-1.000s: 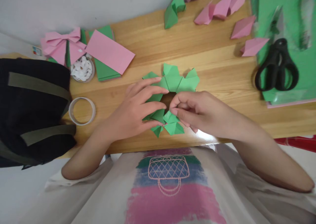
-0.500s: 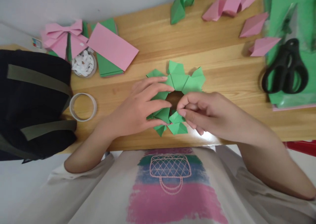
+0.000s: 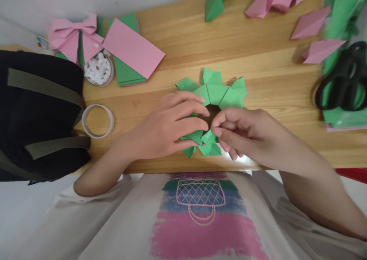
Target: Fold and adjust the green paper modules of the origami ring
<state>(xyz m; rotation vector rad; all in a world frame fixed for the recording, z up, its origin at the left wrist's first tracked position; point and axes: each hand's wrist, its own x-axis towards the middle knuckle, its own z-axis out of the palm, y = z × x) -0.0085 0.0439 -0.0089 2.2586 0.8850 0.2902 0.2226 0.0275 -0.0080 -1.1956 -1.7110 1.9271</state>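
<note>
A ring of folded green paper [image 3: 217, 94] with pointed tips lies on the wooden table [image 3: 160, 118], close to its front edge. Across the ring's left side rests my left hand [image 3: 174, 126], palm down with its fingers stretched and apart, the fingertips over the dark hole in the middle. My right hand [image 3: 241, 132] comes in from the right. Its thumb and index finger pinch a green paper flap [image 3: 209, 138] on the near right part of the ring. Both hands hide parts of the ring.
At left are a black bag [image 3: 40, 115], a tape roll [image 3: 98, 121], a tub of white scraps [image 3: 99, 69], a pink paper bow [image 3: 76, 36] and paper sheets [image 3: 134, 48]. Black scissors [image 3: 342, 80] lie at right on green paper, near pink folded pieces [image 3: 311, 22]. A green folded piece [image 3: 215, 2] is behind.
The view has shifted slightly, so most things sit a little differently in it. My left fingers reach slightly further over the hole. My right hand keeps its pinch on the flap.
</note>
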